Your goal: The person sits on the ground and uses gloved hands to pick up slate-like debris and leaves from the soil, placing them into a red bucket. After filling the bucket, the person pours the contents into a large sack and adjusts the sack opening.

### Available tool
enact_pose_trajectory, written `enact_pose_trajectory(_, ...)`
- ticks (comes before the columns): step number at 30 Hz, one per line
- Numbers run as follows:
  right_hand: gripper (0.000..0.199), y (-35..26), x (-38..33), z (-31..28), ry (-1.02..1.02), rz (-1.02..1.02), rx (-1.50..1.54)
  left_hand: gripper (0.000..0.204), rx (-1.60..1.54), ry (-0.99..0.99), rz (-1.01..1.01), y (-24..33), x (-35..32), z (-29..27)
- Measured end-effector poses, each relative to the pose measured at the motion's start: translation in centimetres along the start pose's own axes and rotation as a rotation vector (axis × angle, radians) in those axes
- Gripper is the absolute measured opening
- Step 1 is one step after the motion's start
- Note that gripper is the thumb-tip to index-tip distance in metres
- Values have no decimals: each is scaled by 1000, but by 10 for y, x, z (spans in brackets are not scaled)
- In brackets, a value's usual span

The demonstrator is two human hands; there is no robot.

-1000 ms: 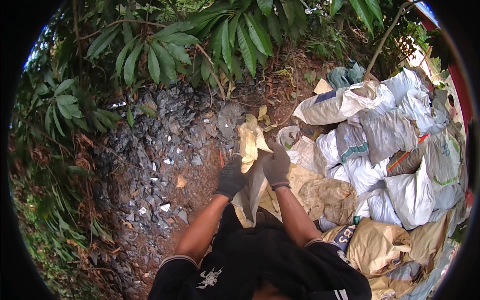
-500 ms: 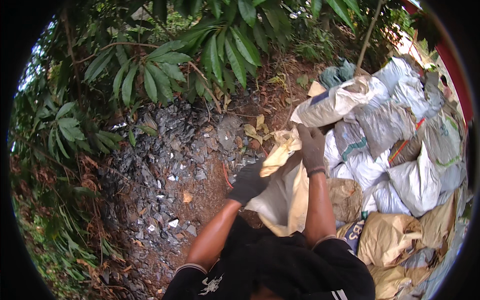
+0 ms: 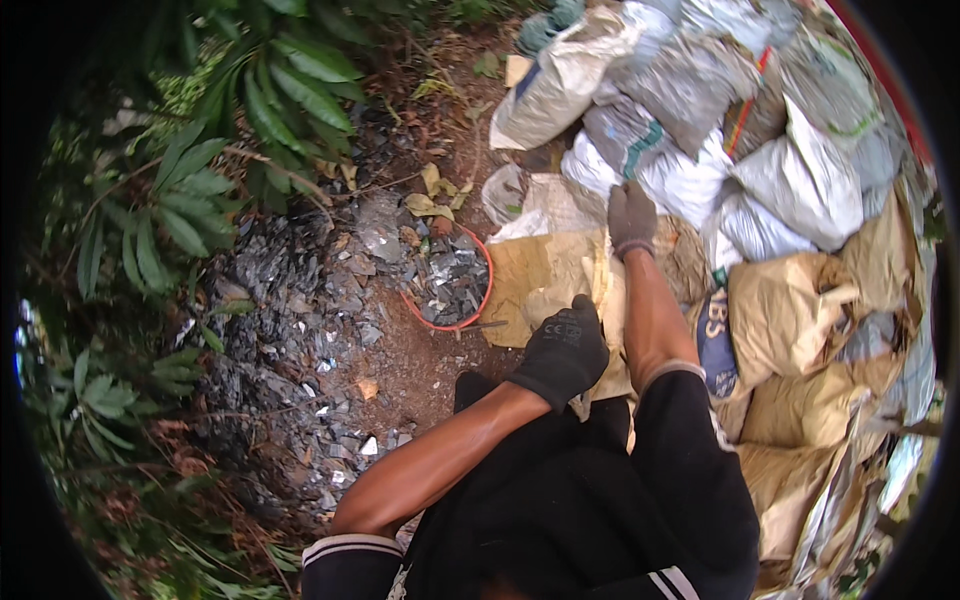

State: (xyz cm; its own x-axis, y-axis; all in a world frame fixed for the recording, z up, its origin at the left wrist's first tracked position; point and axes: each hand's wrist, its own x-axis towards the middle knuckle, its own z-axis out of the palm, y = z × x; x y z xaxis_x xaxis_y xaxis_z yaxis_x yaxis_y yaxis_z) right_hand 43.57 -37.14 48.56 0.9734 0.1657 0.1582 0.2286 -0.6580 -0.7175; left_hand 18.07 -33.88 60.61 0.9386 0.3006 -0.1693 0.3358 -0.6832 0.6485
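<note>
Presently the tan woven sack lies spread on the ground at the near edge of the sack pile, right of centre, just in front of the person. Both gloved hands are on it. The left hand, in a dark glove, has its fingers curled down onto the near part of the sack; they appear closed on the fabric, though the grip itself is hidden under the glove. The right hand, in a grey glove, reaches farther out and rests on the far edge of the same sack, fingers bent over it; whether they pinch the cloth cannot be told.

Just left of the sack, touching its edge, sits a round basket with an orange rim, filled with grey stone chips. More of the same dark grey chips are scattered over the bare brown soil to the left and nearer.

Far and right of the hands, filled white and grey sacks are heaped together; nearer on the right lie crumpled tan sacks.

Green leafy branches overhang the left and far-left side. The person wears dark clothing with white stripes at the sleeve.
</note>
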Motion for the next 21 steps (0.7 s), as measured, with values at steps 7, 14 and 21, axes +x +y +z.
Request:
enact_pose_trajectory(7, 49, 44, -4, -10, 12, 306, -32, 34, 93, 157, 194, -51, -41, 2)
enact_pose_trajectory(14, 89, -35, -58, -45, -182, -28, -30, 37, -79, 264, -97, -97, -9, -53)
enact_pose_trajectory(21, 42, 1, -120, -26, -635, 190, 290, 58, 348, 572, -128, -114, 3, -62)
